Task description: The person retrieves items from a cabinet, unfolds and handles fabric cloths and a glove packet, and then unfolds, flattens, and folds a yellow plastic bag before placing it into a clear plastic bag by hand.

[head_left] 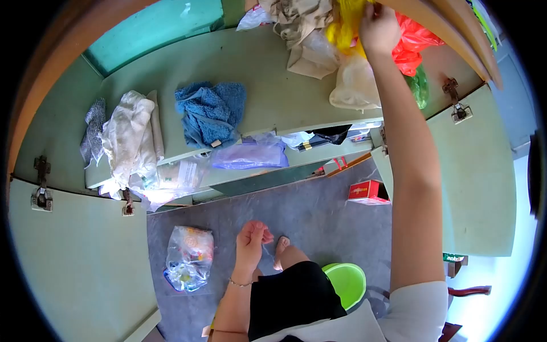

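Observation:
My right hand [380, 31] reaches up to the top shelf and is closed at a yellow plastic bag [345, 25]. Beside it lie a red plastic bag [413, 43], a green bag [419, 85] and a whitish bag [354, 85]. A beige cloth [302, 28] is bunched to the left of the yellow bag. Low in front of my body, my left hand [252, 238] has curled fingers; whether it holds anything is too small to tell. A blue towel [211, 111] and a white cloth [130, 134] rest on the shelf's left part.
Open cabinet doors stand at left [80, 256] and right [476, 182]. Purple plastic [250, 155] lies on the lower shelf. On the floor are a filled clear bag [190, 256], a red box [367, 192] and a green bucket [346, 283].

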### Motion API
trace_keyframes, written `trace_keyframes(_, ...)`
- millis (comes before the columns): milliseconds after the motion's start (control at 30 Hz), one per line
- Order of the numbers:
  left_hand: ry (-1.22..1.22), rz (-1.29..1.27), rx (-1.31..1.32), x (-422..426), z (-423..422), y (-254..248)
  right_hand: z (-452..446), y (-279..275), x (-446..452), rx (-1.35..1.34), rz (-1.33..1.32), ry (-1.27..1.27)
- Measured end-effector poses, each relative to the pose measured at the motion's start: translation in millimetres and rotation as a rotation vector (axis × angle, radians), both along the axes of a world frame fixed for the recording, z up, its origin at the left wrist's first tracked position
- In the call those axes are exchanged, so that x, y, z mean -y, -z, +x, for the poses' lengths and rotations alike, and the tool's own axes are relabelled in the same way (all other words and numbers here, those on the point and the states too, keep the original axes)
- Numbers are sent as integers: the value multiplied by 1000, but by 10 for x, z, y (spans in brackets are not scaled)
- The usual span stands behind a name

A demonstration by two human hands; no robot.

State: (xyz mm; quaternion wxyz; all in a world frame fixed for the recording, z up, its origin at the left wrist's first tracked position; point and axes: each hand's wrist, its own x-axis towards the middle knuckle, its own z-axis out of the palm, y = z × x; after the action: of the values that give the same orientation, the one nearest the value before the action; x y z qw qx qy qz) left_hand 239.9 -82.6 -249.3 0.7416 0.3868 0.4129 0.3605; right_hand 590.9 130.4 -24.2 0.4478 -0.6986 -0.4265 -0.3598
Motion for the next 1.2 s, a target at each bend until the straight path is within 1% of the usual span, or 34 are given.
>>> trace_keyframes(33, 13, 10, 10, 17, -5, 21, -51, 120, 134, -11, 160, -176)
trace_keyframes(67, 24, 17, 20, 43, -5, 24, -116, 228, 313, -2, 210, -275)
trace_keyframes(100, 68, 45, 31, 39, 23, -14, -152, 350, 451, 65, 264, -342)
trace_keyframes(133, 111, 71, 39, -12, 89, -90, -204, 425, 607, 179, 239, -301)
trace_keyframes(167, 159, 98, 47, -82, 168, -184, -156, 555, 689, 235, 183, -278)
trace_keyframes(233, 230, 239, 232, -356, 434, -581, -224, 744, 917, 228, -163, -170)
trace_keyframes(267, 195, 182, 471, -492, 597, -730, -214, 800, 940, 160, -123, -440)
trace_keyframes(300, 158, 115, 707, -618, 731, -877, -265, 790, 982, 198, -119, -571)
trace_keyframes(333, 105, 46, 769, -772, 826, -1075, -317, 782, 1025, 233, -124, -704)
trace_keyframes(367, 51, -25, 830, -907, 903, -1241, -420, 750, 1124, 374, -164, -694)
trace_keyframes(400, 7, -22, 779, -1013, 960, -1335, -471, 772, 1246, 261, -291, -831)
trace_keyframes(433, -36, -17, 726, -1106, 999, -1421, -486, 811, 1284, 259, -279, -897)
trace_keyframes(467, -77, -10, 670, -1154, 1001, -1492, -448, 777, 1360, 492, -311, -754)
trace_keyframes(500, -106, -24, 671, -1168, 974, -1492, -401, 716, 1448, 721, -337, -598)
trace_keyframes(600, -180, -33, 695, -1155, 827, -1433, -252, 732, 1606, 503, -131, -469)
trace_keyframes(667, -225, 3, 724, -1008, 654, -1438, -95, 738, 1556, 461, -434, -462)
trace_keyframes(700, -216, -36, 724, -910, 577, -1428, -6, 764, 1481, 438, -582, -460)
trace_keyframes(767, -211, -114, 735, -695, 423, -1293, 312, 959, 1101, 358, -649, -433)
trace_keyframes(833, -226, -180, 762, -461, 297, -1143, 381, 953, 812, 256, -699, -134)
trace_keyframes(900, -242, -225, 778, -229, 193, -1095, 317, 915, 584, 4, -706, -204)
trace_keyframes(967, -251, -254, 803, -23, 60, -1070, 170, 874, 703, -47, -483, -399)
trace_keyframes(1033, -265, -291, 800, 107, -45, -1121, -113, 613, 1005, -135, -244, -598)
trace_keyframes(1100, -286, -343, 747, 242, -188, -1215, -363, 422, 1498, -235, -102, -627)
trace_keyframes(1167, -200, -250, 537, 352, -410, -1137, -709, 173, 2122, -771, -111, -820)
trace_keyframes(1200, -149, -200, 434, 371, -530, -1036, -735, 120, 2362, -825, -170, -1042)
